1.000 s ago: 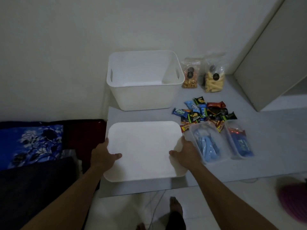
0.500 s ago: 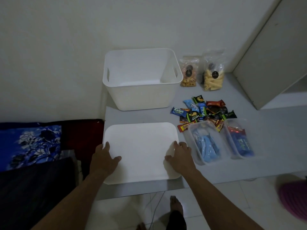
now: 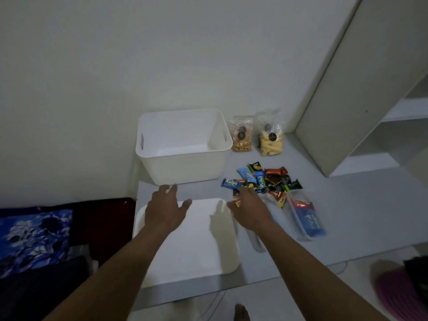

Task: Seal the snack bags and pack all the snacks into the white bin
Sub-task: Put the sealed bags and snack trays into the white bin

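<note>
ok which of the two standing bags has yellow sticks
The right bag, farther from the white bin; the left bag beside the bin holds orange-brown pieces.

Open white bin (image 3: 185, 167) upright, wrapped snacks (image 3: 264, 179) heaped beside, two snack bags (image 3: 256, 137) behind

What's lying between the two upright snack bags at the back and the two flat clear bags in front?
A loose pile of small wrapped snacks lies there on the tabletop, shown in the head view.

Bin (image 3: 183, 167) behind lid (image 3: 196, 246); snack pile (image 3: 266, 179) lies right.
</note>
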A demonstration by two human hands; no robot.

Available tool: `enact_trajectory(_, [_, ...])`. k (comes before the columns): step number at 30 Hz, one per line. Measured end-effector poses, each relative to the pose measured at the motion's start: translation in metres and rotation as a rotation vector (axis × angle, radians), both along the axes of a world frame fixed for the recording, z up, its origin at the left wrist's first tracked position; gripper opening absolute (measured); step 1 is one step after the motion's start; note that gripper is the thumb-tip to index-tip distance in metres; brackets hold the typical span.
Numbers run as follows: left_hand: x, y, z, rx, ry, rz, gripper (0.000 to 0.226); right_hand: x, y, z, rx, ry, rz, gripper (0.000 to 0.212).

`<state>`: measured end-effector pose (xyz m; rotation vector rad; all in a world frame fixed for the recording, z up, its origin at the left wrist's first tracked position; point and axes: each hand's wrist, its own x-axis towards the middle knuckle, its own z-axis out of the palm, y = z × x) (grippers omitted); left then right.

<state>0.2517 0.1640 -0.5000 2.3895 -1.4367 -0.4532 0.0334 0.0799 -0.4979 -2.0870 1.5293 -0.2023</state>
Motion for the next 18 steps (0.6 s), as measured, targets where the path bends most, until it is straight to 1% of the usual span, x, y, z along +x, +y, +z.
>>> enact_trajectory(2, [-0.019,-0.024,0.026,-0.08,0.004,-0.071,0.072,-0.011,-0.017,0.024,-0.041,0.018,0.001,0.048])
enact_trajectory(6, [-0.052,-0.075,0.068,-0.205,-0.022,-0.19,0.069,-0.036,-0.062,0.059,-0.093,0.052,-0.01,0.057])
enact_trajectory(10, [-0.087,-0.137,0.095,-0.274,-0.033,-0.275,0.068,-0.065,-0.124,0.077,-0.169,0.069,-0.011,0.057])
enact_trajectory(13, [-0.112,-0.186,0.103,-0.295,-0.033,-0.288,0.061,-0.086,-0.178,0.084,-0.193,0.065,0.021,0.056])
enact_trajectory(16, [-0.134,-0.235,0.098,-0.281,-0.023,-0.297,0.055,-0.103,-0.235,0.085,-0.215,0.077,0.054,0.05])
enact_trajectory(18, [-0.144,-0.268,0.089,-0.274,-0.004,-0.271,0.05,-0.11,-0.269,0.083,-0.23,0.109,0.073,0.052])
